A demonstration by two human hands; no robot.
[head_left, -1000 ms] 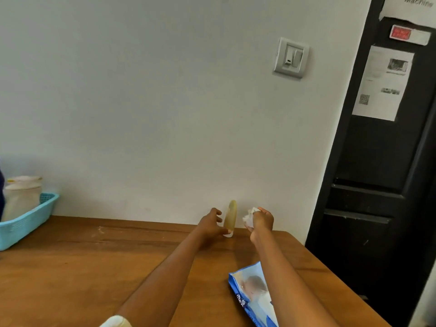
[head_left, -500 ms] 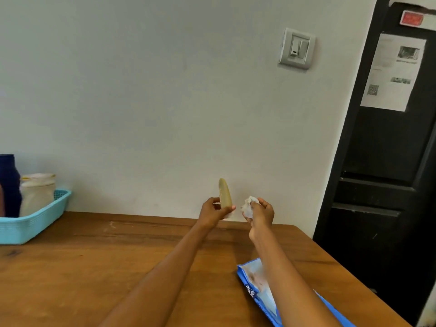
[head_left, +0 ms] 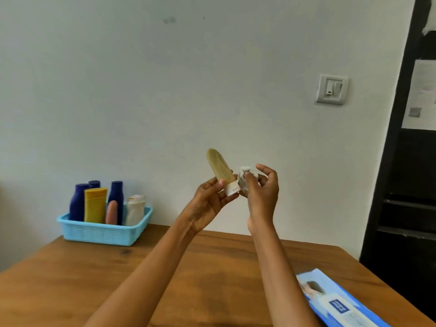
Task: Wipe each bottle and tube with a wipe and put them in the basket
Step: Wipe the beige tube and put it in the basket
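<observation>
My left hand grips a yellowish tube near its white cap, holding it cap-down and tilted left above the wooden table. My right hand pinches a crumpled white wipe right beside the tube's cap. At the table's far left stands a light blue basket holding dark blue bottles, a yellow tube, a pink tube and a white tube.
A blue pack of wipes lies at the table's near right edge. A white wall with a light switch stands behind the table. A black door is at the right.
My left hand has lifted the yellowish tube off the table and raised it higher. My right hand rose with the wipe beside it. The view has turned left, bringing the basket into sight.
</observation>
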